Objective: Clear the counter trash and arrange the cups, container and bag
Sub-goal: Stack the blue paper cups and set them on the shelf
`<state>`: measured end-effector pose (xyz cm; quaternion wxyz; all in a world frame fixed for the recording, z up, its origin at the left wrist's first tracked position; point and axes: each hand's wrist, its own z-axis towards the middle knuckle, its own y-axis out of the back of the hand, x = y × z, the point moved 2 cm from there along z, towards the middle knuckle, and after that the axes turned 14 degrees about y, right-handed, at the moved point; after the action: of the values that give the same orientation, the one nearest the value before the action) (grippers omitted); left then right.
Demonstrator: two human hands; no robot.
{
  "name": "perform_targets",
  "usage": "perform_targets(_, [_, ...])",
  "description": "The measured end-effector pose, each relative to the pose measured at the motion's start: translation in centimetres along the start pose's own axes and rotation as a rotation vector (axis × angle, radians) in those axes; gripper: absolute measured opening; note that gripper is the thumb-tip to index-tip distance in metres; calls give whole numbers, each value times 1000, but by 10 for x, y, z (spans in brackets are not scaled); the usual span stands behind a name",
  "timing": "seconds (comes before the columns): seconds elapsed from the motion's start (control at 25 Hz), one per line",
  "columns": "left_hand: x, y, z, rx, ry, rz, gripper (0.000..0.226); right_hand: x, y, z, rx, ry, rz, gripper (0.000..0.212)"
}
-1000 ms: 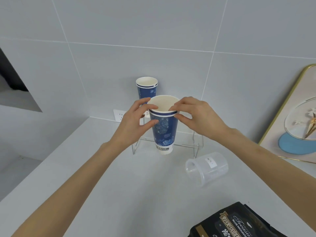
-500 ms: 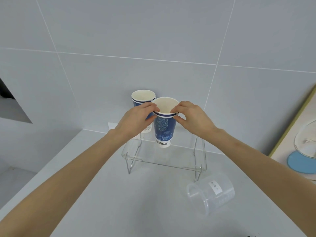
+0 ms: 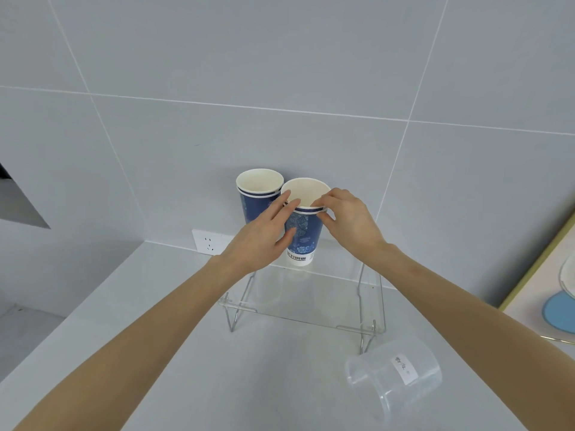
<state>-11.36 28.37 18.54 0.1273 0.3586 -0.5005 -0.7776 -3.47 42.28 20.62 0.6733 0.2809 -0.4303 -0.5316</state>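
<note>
Both hands meet at the rim of one paper cup. Right hand (image 3: 350, 223): grip pinched on the rim at its 3 o'clock side, thumb and forefinger closed over the white lip. Left hand (image 3: 264, 236): grip loosely spread, fingertips (image 3: 291, 202) touching the rim at 9 o'clock, thumb lying against the blue wall lower down; whether it bears any of the weight cannot be told.

Held cup (image 3: 303, 225): blue patterned wall, white rim and base band with printed text, interior cream-coloured, upright, its base at or just above the back of the clear stand; contact with the shelf cannot be confirmed.

Second cup (image 3: 258, 189): same pattern, upright, at 10 o'clock of the held cup, rims touching or nearly so, lower part hidden behind the left hand.

Clear stand (image 3: 311, 298): transparent shelf on thin wire legs, set against the wall, directly under both cups.

Clear container (image 3: 393, 373): translucent plastic, small white label, lying on its side on the tabletop at 5 o'clock of the stand, open mouth toward the camera's left, apart from the stand's near right leg.

Tabletop (image 3: 217, 368): pale grey, matte.

Wall socket (image 3: 210, 241): white, on the grey tiled wall at 9 o'clock of the stand.

Framed panel (image 3: 535, 269): gold-edged, leaning at 3 o'clock, partly cut off by the frame edge, with a blue disc (image 3: 558, 312) showing on it.
</note>
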Motion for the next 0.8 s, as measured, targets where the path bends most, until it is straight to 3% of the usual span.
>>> perform_targets(0.36, [0, -8, 10, 19, 50, -20, 56, -5, -9, 6, -32, -22, -15, 28])
perform_targets(0.64, [-3, 1, 2, 36, 45, 56, 64, -1, 1, -7, 97, 69, -145, 59])
perform_targets(0.8, [-10, 12, -15, -27, 32, 107, 65, 0, 19, -36, 156, 41, -200, 65])
